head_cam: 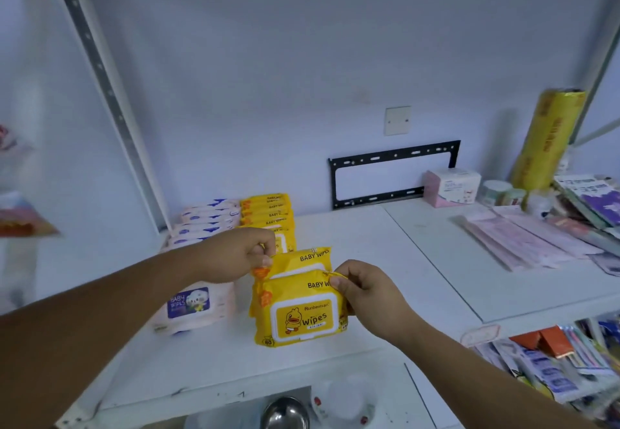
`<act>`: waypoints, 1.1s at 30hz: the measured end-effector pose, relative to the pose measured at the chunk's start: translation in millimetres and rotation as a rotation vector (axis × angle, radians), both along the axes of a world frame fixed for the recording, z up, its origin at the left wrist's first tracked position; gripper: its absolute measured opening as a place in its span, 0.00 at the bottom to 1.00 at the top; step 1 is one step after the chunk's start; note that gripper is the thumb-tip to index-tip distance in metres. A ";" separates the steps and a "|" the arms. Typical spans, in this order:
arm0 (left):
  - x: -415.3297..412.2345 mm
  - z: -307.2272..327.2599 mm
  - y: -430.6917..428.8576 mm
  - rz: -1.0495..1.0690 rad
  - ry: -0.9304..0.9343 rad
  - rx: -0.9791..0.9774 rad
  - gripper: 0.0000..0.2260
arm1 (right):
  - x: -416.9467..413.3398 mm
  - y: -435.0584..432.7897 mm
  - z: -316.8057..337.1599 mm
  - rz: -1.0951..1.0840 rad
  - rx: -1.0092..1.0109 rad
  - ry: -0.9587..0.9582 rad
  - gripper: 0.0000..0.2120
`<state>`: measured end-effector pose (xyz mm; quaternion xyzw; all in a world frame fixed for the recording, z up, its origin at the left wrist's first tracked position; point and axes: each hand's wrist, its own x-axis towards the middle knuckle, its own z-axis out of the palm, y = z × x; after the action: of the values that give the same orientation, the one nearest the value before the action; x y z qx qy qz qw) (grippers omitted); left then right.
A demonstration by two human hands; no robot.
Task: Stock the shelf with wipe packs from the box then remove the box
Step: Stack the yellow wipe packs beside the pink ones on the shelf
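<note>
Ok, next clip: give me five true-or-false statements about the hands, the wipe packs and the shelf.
1. The right hand pinches the front yellow pack at a top corner. True.
2. The left hand lies flat on the shelf. False: it pinches a corner of the rear yellow pack.
3. The pink packs sit to the right of the yellow ones. False: they sit to the left.
4. A row of yellow packs stands near the wall. True.
5. A yellow roll stands at the far right. True.
</note>
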<state>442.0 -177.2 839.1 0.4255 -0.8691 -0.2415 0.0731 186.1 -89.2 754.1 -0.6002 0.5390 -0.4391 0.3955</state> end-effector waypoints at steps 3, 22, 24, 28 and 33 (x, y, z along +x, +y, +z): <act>9.0 -8.4 -18.0 0.018 -0.028 0.010 0.08 | 10.0 -20.4 -5.9 0.008 0.018 0.016 0.09; 23.0 -74.0 -167.1 0.108 -0.206 0.068 0.10 | 33.0 -189.0 -75.3 0.102 0.128 0.046 0.11; 24.0 -79.6 -175.1 0.117 -0.228 0.034 0.10 | 37.6 -201.6 -82.1 0.103 0.157 0.054 0.10; 32.5 -91.3 -189.8 0.200 -0.253 -0.015 0.09 | 48.9 -220.2 -90.9 0.086 0.188 0.068 0.11; 39.1 -103.4 -205.0 0.256 -0.289 -0.085 0.11 | 61.3 -236.9 -96.5 0.018 0.223 0.020 0.09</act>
<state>481.1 -382.2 735.7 0.5594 -0.8187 -0.1296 -0.0042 247.4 -326.2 657.6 -0.5616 0.5831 -0.3669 0.4582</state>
